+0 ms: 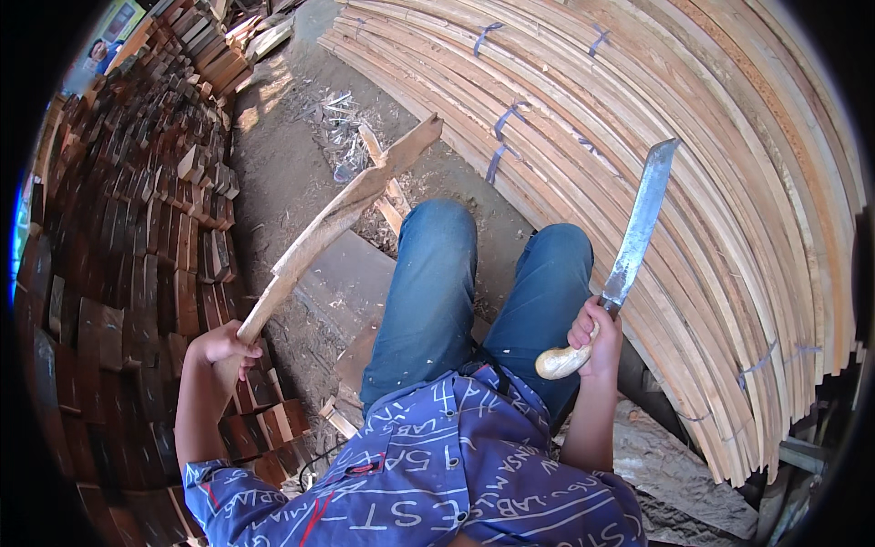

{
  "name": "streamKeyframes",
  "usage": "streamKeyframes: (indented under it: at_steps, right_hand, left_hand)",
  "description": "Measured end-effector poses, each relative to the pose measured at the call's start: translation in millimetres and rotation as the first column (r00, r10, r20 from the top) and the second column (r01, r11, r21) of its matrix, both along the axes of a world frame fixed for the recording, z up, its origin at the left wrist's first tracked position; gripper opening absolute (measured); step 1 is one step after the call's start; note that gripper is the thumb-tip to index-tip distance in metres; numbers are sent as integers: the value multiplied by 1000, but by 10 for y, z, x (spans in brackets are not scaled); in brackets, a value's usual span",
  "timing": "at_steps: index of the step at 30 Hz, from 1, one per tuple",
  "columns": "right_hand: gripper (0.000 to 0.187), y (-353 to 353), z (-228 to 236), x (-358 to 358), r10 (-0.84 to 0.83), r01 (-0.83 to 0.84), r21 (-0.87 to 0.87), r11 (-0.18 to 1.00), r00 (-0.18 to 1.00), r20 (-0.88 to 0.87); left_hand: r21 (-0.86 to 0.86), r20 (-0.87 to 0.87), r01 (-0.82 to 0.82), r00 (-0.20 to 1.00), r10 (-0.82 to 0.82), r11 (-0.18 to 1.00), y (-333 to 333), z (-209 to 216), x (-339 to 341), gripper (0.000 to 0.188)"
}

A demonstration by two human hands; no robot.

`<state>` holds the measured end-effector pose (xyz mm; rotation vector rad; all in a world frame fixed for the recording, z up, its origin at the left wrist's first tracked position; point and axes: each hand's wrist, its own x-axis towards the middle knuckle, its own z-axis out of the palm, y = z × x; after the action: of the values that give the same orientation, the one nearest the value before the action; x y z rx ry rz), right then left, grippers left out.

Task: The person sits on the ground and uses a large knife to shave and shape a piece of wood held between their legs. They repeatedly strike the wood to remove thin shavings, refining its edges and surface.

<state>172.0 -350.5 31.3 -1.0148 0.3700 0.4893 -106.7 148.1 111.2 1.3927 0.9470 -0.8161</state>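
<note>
holding a rough wood piece (314, 235) with the left hand (228, 349), curled tight near its low end, left of the blue pants (428, 273). gripping a big knife (642, 223) by its pale handle (558, 363) with the right hand (597, 339), right of the pants. maybe set to trim, with knife and wood well apart. next, likely best to keep the wood steady and bring the knife to it.

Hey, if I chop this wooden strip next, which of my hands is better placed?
Probably your right hand: it already grips the machete, with the blade clear of the wooden strip. Your left hand is occupied holding that strip's near end.
</note>
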Motion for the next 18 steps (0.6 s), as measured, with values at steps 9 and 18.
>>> streamKeyframes:
  at_steps: [9,18]
  right_hand:
    - [11,-207,-83,-293,-1,-1,-145,989,1000,-19]
    - [12,-139,108,-409,-51,13,-297,955,992,-119]
  left_hand:
    - [280,-273,215,952,-137,936,68,-442,29,21]
    - [114,-387,531,802,-455,839,453,-1312,655,23]
